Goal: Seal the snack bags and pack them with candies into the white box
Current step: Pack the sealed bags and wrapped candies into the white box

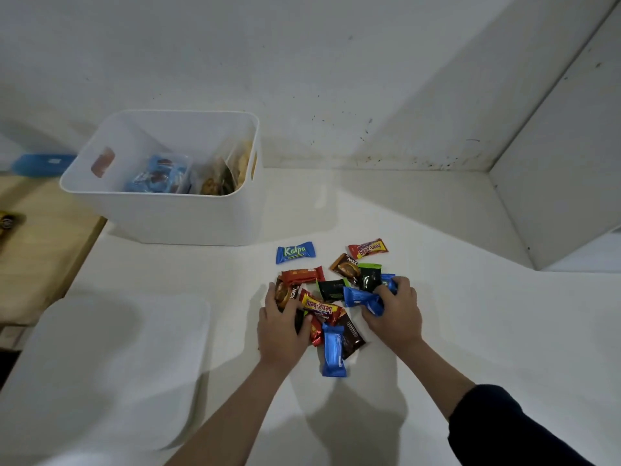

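On the white tabletop (437, 331) lies a loose heap of wrapped candies (331, 297), and both hands are at its sides. The left hand (280, 326) rests on the heap's left edge, its fingers curled over a brown Nextar wrapper (285, 294) and its thumb against a red wrapper lower down. The right hand (395, 312) is on the right edge, its fingers clenched round a crumpled blue wrapper (361, 297). Between the hands lie a red and yellow Beng-Beng bar (317, 307), a black wrapper with green trim (331, 290) and a long blue bar (333, 351) that sticks out toward the person. A blue Kalpa candy (295, 252) lies apart from the heap on its far side, and a second Beng-Beng (368, 248) lies apart to the far right. The white box (161, 213) stands farther back on the left, against the wall, open at the top; inside it are a clear bag of blue-wrapped snacks (161, 174) and a clear bag of pale crackers (240, 159) leaning against its right wall. A white lid (111, 364) lies flat near the left of the tabletop.
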Demonstrator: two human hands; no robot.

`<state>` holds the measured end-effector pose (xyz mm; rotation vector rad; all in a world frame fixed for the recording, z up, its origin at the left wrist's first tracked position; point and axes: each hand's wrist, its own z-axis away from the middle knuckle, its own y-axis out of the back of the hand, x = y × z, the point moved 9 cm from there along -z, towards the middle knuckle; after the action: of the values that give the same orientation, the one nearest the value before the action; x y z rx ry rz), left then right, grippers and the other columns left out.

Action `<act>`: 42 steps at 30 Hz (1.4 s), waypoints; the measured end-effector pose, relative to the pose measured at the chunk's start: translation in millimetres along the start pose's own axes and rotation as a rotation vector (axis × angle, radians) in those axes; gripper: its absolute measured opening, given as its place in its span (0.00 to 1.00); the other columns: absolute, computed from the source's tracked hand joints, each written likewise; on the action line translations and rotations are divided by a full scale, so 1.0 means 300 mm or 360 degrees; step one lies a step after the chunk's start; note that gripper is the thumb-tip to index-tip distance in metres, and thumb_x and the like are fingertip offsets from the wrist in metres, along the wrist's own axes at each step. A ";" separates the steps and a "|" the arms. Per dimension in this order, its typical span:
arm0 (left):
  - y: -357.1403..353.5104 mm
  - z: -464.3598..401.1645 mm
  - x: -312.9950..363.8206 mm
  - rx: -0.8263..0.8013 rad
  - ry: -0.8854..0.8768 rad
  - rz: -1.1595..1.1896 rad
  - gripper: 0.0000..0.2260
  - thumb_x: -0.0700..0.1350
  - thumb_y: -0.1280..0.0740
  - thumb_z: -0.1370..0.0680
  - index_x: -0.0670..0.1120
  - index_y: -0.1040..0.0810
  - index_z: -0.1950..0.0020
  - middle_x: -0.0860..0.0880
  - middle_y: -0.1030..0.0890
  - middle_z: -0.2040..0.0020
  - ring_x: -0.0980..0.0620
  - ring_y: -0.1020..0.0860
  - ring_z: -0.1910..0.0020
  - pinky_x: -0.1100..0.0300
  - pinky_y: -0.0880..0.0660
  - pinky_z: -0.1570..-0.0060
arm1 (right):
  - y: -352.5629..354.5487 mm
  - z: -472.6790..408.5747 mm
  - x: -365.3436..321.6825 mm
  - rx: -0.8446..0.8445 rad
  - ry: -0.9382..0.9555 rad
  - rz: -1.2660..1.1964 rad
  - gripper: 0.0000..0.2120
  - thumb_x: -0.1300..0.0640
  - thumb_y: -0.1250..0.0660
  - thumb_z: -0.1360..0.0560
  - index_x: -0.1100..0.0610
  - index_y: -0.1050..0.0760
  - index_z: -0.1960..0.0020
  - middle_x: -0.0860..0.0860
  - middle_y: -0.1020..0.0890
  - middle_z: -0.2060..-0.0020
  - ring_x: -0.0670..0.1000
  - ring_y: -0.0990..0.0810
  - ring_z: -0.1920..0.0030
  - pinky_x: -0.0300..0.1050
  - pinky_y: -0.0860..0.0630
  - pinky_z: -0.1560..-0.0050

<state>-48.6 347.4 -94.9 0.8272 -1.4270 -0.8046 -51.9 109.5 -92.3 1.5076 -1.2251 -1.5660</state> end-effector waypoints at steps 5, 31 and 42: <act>-0.005 -0.036 0.015 -0.0022 -0.0068 -0.0122 0.10 0.53 0.32 0.29 0.50 0.24 0.52 0.46 0.24 0.41 0.45 0.26 0.49 0.56 0.26 0.59 | 0.000 -0.040 0.015 -0.0116 -0.0175 -0.0042 0.18 0.54 0.26 0.36 0.58 0.22 0.48 0.57 0.26 0.40 0.62 0.27 0.46 0.47 0.27 0.61; 0.099 -0.090 0.023 0.0127 -0.0268 0.0304 0.08 0.36 0.31 0.28 0.45 0.21 0.51 0.45 0.30 0.51 0.49 0.25 0.62 0.62 0.26 0.71 | 0.088 -0.057 -0.033 0.0063 -0.0590 -0.0672 0.13 0.59 0.29 0.32 0.56 0.21 0.48 0.52 0.26 0.51 0.48 0.24 0.62 0.39 0.29 0.64; 0.814 -0.393 0.021 0.1008 -0.0104 0.0835 0.06 0.31 0.36 0.27 0.38 0.24 0.51 0.40 0.32 0.47 0.55 0.32 0.55 0.70 0.32 0.56 | 0.447 -0.372 -0.685 0.0071 -0.0117 -0.1717 0.10 0.65 0.28 0.30 0.50 0.22 0.57 0.49 0.18 0.64 0.43 0.20 0.66 0.37 0.22 0.66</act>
<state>64.7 464.9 121.7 0.8320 -1.8814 0.0353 65.4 226.7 120.2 2.3419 -0.4209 -2.2357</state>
